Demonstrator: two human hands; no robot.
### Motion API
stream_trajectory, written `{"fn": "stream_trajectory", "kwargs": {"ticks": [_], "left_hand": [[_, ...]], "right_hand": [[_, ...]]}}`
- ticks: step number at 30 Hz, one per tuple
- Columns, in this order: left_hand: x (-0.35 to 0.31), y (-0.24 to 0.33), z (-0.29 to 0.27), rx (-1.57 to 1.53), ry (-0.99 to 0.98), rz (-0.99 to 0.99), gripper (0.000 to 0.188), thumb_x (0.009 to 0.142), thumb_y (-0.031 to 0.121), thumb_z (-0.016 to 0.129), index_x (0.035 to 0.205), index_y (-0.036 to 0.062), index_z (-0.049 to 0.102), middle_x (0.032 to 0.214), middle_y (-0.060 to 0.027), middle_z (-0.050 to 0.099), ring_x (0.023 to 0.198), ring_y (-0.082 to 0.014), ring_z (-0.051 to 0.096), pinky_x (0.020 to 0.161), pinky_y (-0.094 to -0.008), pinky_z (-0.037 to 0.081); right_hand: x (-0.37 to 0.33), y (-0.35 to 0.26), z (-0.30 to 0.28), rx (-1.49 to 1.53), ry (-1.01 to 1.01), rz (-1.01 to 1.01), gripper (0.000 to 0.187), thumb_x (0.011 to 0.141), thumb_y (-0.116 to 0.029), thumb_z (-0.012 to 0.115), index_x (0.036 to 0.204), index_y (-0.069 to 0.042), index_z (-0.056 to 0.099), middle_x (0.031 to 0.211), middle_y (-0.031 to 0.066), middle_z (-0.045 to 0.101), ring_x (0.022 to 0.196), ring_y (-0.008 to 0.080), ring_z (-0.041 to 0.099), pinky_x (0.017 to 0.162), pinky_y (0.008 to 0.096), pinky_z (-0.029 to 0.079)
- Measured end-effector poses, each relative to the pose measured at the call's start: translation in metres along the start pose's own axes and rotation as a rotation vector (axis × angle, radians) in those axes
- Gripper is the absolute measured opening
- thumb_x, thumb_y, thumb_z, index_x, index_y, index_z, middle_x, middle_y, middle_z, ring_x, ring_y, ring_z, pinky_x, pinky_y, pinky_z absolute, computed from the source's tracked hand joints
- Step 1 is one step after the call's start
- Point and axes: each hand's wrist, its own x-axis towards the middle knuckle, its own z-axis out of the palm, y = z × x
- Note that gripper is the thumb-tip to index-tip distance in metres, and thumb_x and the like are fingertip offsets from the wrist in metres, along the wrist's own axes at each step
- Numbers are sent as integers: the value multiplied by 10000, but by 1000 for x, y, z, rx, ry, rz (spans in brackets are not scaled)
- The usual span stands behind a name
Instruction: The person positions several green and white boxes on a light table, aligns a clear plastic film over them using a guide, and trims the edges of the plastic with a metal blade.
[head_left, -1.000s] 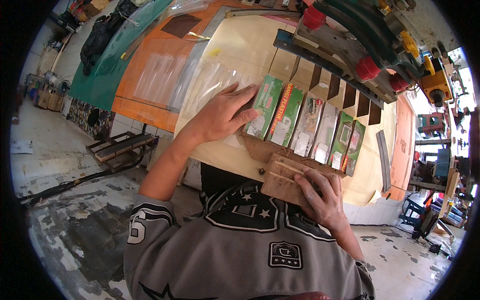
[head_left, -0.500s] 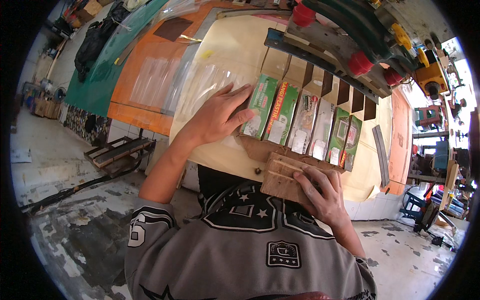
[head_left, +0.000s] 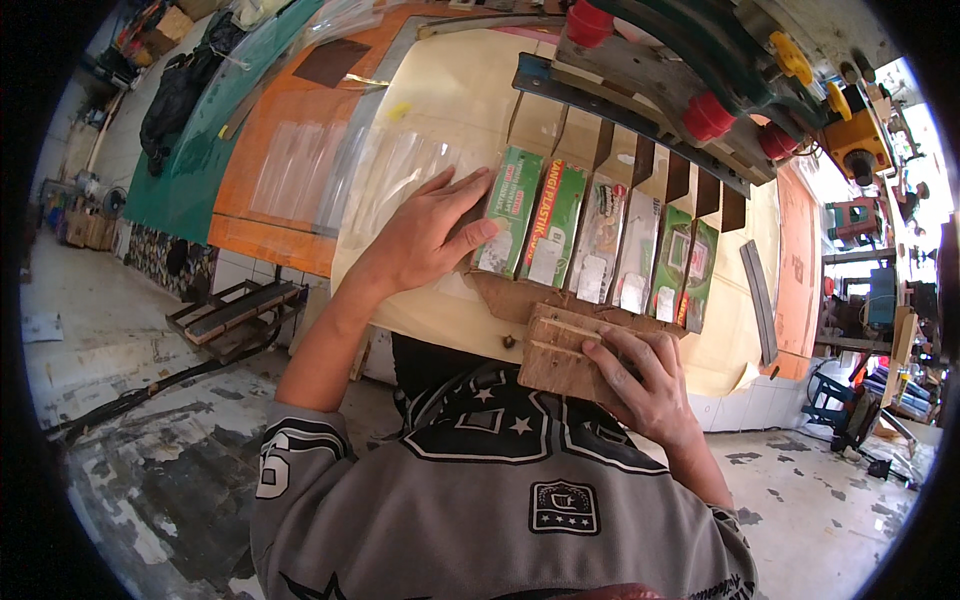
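Note:
A row of several flat packs, printed in green, red and white, lies side by side on the pale table sheet. My left hand (head_left: 425, 238) rests with fingers stretched along the left side of the leftmost green pack (head_left: 512, 205). In my right hand (head_left: 645, 378) is a brown wooden block (head_left: 552, 350) with pale ridges across its top, held at its right end. The block sits at the near side of the row, over a brown board (head_left: 510, 303) that runs along the packs' near ends. Thin upright dividers (head_left: 640, 165) stand at their far ends.
Beyond the dividers is a dark metal bar (head_left: 590, 105) under a green machine with red knobs (head_left: 708, 115). A grey strip (head_left: 758, 300) lies to the right. Clear plastic sheets (head_left: 295, 165) cover the orange tabletop at left. A low metal stand (head_left: 238, 315) is on the floor.
The whole view has shifted slightly, with the table scene a little further left. Both hands keep nearly the same places against the pack and on the wooden block.

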Motion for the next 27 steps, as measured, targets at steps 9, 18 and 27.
{"fn": "stream_trajectory", "kwargs": {"ticks": [9,18,27], "left_hand": [[-3,3,0,1,29,6,673,1101,441,583,1545,-59,506,1521,-300,590,1438,-434,555,1284,-536,323],[-4,4,0,10,40,7,683,1091,450,603,1515,-80,527,1492,-316,605,1416,-441,572,1282,-533,330],[-3,2,0,30,42,25,685,1095,459,590,1511,-82,526,1479,-299,620,1394,-432,587,1276,-543,341]], "right_hand": [[0,3,3,-23,38,-16,528,840,-192,861,1354,-163,744,1353,78,669,1122,256,647,874,410,504],[-1,2,1,-7,10,-4,601,782,-207,857,1368,-146,736,1382,90,658,1139,272,634,921,421,502],[0,0,4,-23,29,-2,555,801,-186,844,1344,-128,744,1366,96,671,1133,278,633,922,418,501]]}}
